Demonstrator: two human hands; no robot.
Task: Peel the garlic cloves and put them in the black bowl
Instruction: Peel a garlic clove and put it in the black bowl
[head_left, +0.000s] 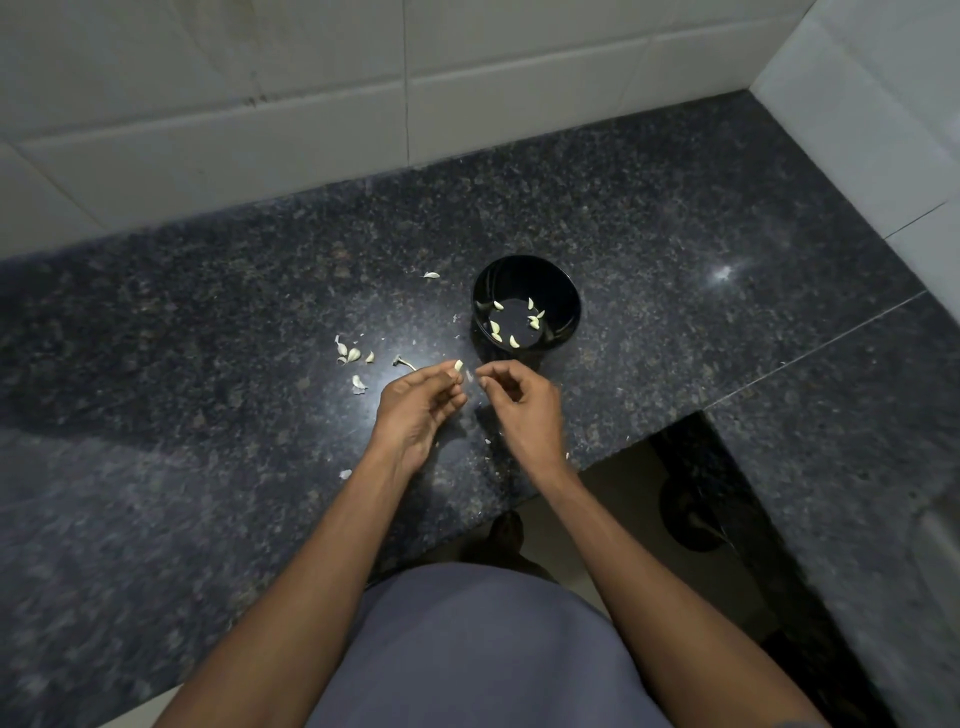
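Observation:
My left hand (418, 402) pinches a pale garlic clove (458, 365) between thumb and fingertips, just in front of the black bowl (563, 291). A thin scrap of garlic skin (470, 376) sits between both hands, and my right hand (519, 402) has its fingertips pinched on it. Several peeled cloves (497, 328) lie inside the bowl. A few unpeeled cloves (349, 355) rest on the dark granite counter (208, 312) to the left of my hands.
A garlic stem (404, 362) and skin scraps (431, 275) lie scattered on the counter. White tiled walls (260, 104) rise behind and at the right. The counter edge steps back at the lower right, with floor (613, 499) below.

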